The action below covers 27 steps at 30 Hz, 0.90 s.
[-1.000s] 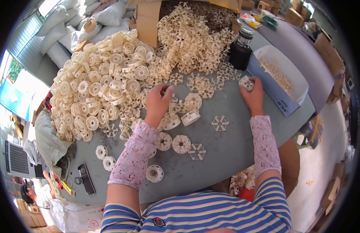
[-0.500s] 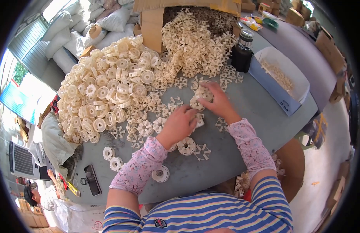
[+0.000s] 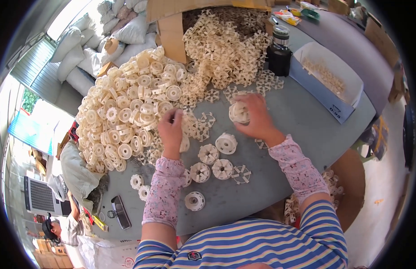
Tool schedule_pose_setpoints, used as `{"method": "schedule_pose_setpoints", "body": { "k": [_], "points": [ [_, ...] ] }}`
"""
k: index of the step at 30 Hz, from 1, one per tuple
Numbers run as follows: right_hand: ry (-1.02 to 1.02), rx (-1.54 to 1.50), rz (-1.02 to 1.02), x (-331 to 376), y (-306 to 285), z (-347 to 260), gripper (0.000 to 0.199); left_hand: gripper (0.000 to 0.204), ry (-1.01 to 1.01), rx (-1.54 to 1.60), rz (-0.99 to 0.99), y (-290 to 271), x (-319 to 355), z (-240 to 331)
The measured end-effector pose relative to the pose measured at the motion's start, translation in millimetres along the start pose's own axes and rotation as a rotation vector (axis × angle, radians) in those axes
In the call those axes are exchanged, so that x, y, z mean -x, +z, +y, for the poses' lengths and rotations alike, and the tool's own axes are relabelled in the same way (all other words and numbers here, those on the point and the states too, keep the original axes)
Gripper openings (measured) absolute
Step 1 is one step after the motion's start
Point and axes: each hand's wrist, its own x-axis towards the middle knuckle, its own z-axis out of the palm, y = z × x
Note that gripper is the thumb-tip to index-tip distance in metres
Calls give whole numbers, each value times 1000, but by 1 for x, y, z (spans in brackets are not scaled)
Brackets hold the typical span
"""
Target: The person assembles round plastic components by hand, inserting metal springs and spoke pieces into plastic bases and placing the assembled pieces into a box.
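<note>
My right hand is closed around a cream round plastic wheel above the table's far middle. Its palm and fingers hide the wheel's right side. At the near right edge of a large heap of cream plastic wheels, my left hand hovers with thumb and fingers bent but apart, and nothing shows between them. Between my forearms lie several wheels with spoked inserts, a plainer wheel and a loose flat spoked piece. Another wheel lies close to the table's near edge.
A cardboard box on its side spills spoked pieces. Right of it stand a black flask and a blue-white bin of small parts. A phone lies at the near left; another person is beyond the table's left.
My left hand has moved left, away from my right hand, to the heap's edge. My right hand has shifted slightly right, holding the wheel. The whole view has tilted a little.
</note>
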Motion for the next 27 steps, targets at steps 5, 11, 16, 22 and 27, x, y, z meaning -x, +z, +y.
{"method": "schedule_pose_setpoints", "body": {
  "k": [5,11,16,22,27],
  "points": [
    [474,-885,51,20,-15,-20,77,47,630,-723,141,6,19,47],
    [571,-1117,197,15,6,-4,71,66,509,-444,-629,69,73,59],
    [582,-1009,232,35,-5,23,70,68,417,-395,-643,38,54,93],
    [791,-1689,-46,26,-19,-7,57,62,212,-647,-984,-7,69,72],
    [732,-1716,-158,31,-16,-20,66,60,251,-687,-913,-4,69,81]
  ]
}}
